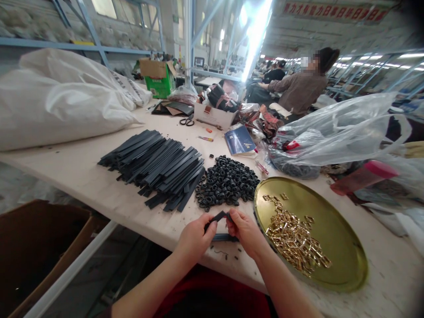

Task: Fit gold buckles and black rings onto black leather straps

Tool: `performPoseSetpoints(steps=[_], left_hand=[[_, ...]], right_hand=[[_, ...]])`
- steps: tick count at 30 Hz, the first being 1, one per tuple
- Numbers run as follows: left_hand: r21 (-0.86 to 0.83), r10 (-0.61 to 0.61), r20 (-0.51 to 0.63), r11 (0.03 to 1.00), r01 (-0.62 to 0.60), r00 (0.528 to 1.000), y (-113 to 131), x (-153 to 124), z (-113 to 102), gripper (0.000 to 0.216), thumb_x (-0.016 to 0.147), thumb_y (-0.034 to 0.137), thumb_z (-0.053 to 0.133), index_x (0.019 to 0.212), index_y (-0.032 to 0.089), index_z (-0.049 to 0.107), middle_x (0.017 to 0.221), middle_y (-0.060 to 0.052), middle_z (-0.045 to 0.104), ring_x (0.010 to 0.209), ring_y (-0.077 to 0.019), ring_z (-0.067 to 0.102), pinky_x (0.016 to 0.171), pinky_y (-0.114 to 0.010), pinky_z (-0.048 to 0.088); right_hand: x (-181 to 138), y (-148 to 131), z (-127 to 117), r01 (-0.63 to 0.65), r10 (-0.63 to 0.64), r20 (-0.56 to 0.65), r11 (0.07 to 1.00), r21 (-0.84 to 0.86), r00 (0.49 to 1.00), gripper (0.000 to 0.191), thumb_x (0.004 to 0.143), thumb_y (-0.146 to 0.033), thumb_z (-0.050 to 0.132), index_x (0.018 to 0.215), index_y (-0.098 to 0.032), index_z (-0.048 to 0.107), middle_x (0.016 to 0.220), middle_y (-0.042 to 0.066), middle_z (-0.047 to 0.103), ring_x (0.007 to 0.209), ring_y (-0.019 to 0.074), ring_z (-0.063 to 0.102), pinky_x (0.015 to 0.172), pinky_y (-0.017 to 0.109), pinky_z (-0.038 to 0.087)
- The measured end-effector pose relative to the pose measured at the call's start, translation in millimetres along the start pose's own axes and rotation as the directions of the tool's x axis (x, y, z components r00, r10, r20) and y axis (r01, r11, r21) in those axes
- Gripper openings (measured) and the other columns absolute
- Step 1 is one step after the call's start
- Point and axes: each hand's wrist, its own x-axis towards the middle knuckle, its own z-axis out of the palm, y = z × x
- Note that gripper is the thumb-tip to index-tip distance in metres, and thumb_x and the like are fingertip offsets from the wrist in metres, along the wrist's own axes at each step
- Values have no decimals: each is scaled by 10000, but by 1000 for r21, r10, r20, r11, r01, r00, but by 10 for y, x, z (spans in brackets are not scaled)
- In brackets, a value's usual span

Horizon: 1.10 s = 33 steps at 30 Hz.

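Observation:
My left hand [199,233] is closed on a black strap [217,217], pinching it between thumb and fingers. At the strap's right end, the fingers of my right hand [241,227] pinch a small dark piece, possibly a loop; my fingertips hide most of it. Just beyond my hands lies a heap of small black loops [228,179]. A pile of flat black straps [155,165] is stacked to the left of it. Gold metal buckles [296,240] lie heaped on a round gold tray [334,234] to the right of my right hand. Under my hands is a dark flat bar [223,237].
A white sack [62,101] covers the table's far left. Scissors [187,121], a blue booklet [240,140], a white box [213,116] and a plastic bag [338,128] stand farther back. A pink-lidded bottle [364,176] lies right. Someone in brown [298,90] works beyond.

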Motion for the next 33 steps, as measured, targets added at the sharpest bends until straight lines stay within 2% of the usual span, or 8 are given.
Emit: performPoseSetpoints(steps=[3,5,11,16,21,26,29,33], left_hand=[[-137,-43,38,989,48,998,-7,-15,37,239,847,362,380,856,202,556,591,37,540,558,-123,514,541,-213,350],[-232,-82,92,967,102,992,-13,-22,71,246,843,384,380,817,195,535,499,64,468,467,-104,461,480,-200,328],[-244,-99,115,962,125,988,14,-51,114,248,830,386,399,762,190,535,471,74,444,427,-84,421,457,-190,304],[-254,-91,182,958,136,979,76,-92,78,250,826,384,401,753,183,531,462,79,427,417,-78,406,446,-184,303],[-311,-71,278,937,159,958,111,-165,52,257,813,396,420,723,176,518,437,90,390,391,-69,353,417,-178,278],[-310,-79,251,938,157,965,150,-255,47,258,827,386,396,752,177,527,448,89,383,392,-70,347,427,-182,280],[-243,-85,218,960,138,972,164,-266,47,257,826,371,397,712,176,521,462,79,405,423,-77,377,449,-187,286],[-207,-73,217,971,119,974,161,-256,50,240,823,349,399,686,181,503,470,77,409,446,-82,393,463,-191,286]], right_hand=[[-32,12,47,-40,47,-22,960,278,999,426,727,-577,524,802,-160,569,479,-90,323,399,54,247,390,198,193],[-54,6,82,-39,46,-13,949,312,999,431,725,-568,532,858,-162,594,455,-103,281,392,55,207,390,202,165],[-195,-103,121,33,-28,-60,995,96,998,477,758,-570,471,913,-143,619,477,-68,386,433,78,319,429,221,241],[-314,-169,58,48,-49,-15,998,-52,999,506,733,-581,501,944,-137,624,481,-61,403,449,87,340,435,229,256],[-384,-106,29,17,-18,25,999,51,1000,473,769,-539,485,960,-127,619,466,-69,372,432,73,300,418,219,211],[-432,-81,74,-75,56,72,952,298,996,381,768,-450,529,1017,-164,566,468,-102,290,409,59,211,409,210,160],[-471,-116,101,-19,21,-5,974,224,1000,374,778,-495,489,949,-170,567,456,-97,305,405,68,229,404,212,172],[-510,-147,75,60,-58,-61,997,37,996,475,754,-566,482,948,-148,598,466,-70,367,437,88,311,423,227,220]])
